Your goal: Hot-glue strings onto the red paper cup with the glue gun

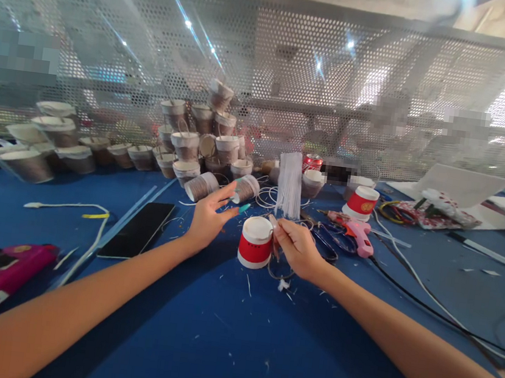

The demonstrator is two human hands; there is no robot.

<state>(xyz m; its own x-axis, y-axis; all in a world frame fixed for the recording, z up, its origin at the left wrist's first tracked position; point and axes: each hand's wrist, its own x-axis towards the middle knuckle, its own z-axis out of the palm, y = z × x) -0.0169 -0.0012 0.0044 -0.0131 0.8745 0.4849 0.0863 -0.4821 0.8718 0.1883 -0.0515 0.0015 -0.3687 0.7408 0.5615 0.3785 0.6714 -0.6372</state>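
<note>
A red and white paper cup (256, 242) stands upside down on the blue table (217, 326) between my hands. My right hand (297, 248) touches the cup's right side with its fingers pinched on a thin wire that loops below the hand. My left hand (209, 215) hovers to the cup's left with fingers spread, holding nothing, close to a brown-wrapped cup lying on its side (201, 186). Another wrapped cup (246, 187) lies just beyond my fingertips.
A heap of brown-wrapped cups (197, 133) stands at the back, with more at the left (51, 137). A black phone (137, 231), pink glue gun (355, 230), scissors (324, 242), second red cup (361, 203), red can (311, 162) and white sticks (290, 184) lie around. A perforated metal screen (272, 62) closes off the back.
</note>
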